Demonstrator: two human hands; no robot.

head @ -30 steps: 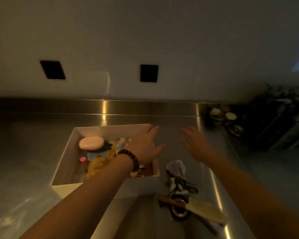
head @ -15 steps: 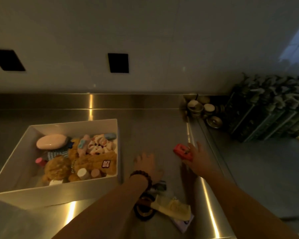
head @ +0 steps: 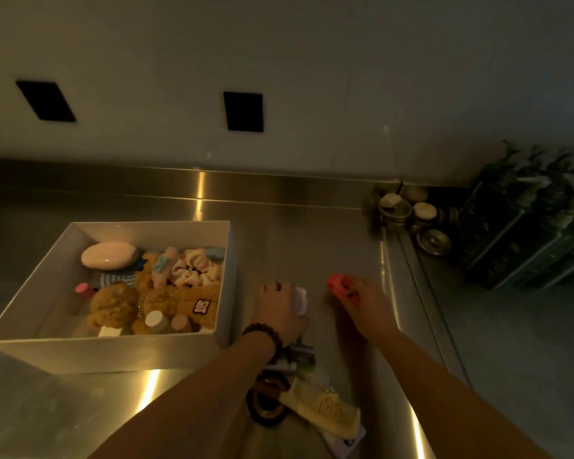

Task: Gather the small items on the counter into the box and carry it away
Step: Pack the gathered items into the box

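**A:** What had changed since half a second earlier?

**B:** You had closed in. Your left hand (head: 280, 309), which had hovered with fingers down over the clutter, now curled round a pale pink item (head: 301, 300). Your right hand (head: 365, 301), which had only reached the red item (head: 340, 285), now pinched it at the fingertips.

**A:** Count things for me, biggest first.

**B:** One steel counter (head: 312, 246). One white box (head: 120, 354), packed with soft toys, a scrunchie and small bottles too jumbled to count. Two dark wall plates (head: 243, 111). One yellow comb (head: 325, 404), one dark ring (head: 267, 404) under it, one beaded bracelet (head: 262, 336) on your left wrist.

**A:** Where was the box from your hands?

**B:** Just left of your left hand, its right wall near your knuckles, not touching. The comb and ring lay nearer you, between your forearms. The red item sat at your right fingertips, away from the box.
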